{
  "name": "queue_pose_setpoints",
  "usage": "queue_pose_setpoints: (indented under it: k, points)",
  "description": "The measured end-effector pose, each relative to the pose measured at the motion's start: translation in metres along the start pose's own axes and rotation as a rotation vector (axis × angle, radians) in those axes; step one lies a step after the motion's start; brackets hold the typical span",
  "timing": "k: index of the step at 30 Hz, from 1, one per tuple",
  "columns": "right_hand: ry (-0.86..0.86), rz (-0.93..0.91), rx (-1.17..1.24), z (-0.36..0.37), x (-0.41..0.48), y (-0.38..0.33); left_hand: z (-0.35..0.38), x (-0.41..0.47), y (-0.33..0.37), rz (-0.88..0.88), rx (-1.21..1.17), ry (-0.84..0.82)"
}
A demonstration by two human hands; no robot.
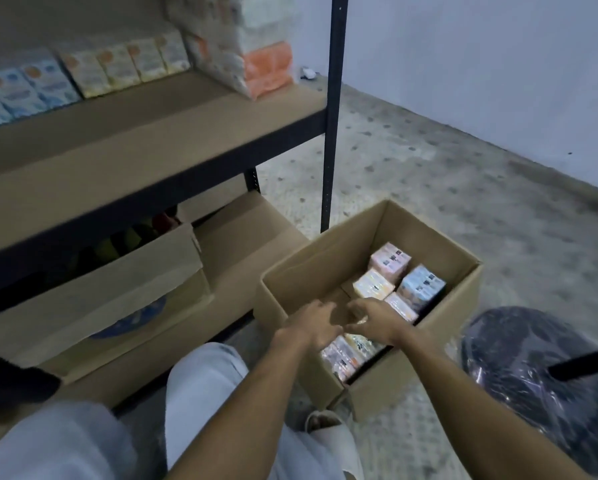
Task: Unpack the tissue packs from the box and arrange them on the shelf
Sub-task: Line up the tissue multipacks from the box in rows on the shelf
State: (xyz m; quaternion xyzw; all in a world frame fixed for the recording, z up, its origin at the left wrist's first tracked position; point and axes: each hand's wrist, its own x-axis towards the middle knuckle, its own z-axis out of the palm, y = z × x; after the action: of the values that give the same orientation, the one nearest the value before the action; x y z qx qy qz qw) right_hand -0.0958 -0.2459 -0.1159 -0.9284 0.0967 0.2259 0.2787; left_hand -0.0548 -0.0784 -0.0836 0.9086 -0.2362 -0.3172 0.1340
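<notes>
Speckled concrete floor [429,161] carries the open box [325,265], at 4 o'clock from the shelf [152,133]. The left hand [313,323] and right hand [373,320] reach among the tissue packs [422,285] inside; blur hides whether the fingers grip one. This looks like the picking step. Next comes lifting a pack toward 10 o'clock.

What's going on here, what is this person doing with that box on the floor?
A person is reaching both hands, the left hand and the right hand, into an open cardboard box on the floor beside a shelf. Several tissue packs lie in the box. A row of shelved packs stands along the back of the shelf. The picture is blurred, so I cannot tell whether either hand grips a pack.
</notes>
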Motion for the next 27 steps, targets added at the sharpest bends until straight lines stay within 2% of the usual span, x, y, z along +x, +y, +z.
queue_pose_setpoints:
  k: [6, 14, 23, 27]
  points:
    - [-0.094, 0.056, -0.108, 0.006, 0.026, 0.012, 0.017, 0.022, 0.009, -0.053, 0.128, -0.052]
    - [-0.235, 0.144, -0.244, 0.021, 0.045, 0.026, 0.045, 0.052, 0.007, -0.168, 0.206, -0.274]
    - [-0.320, 0.200, -0.208, 0.020, 0.056, 0.038, 0.059, 0.069, 0.010, -0.262, -0.188, -0.434]
    - [-0.326, 0.196, -0.167, 0.019, 0.059, 0.045, 0.069, 0.070, 0.014, -0.314, -0.394, -0.365]
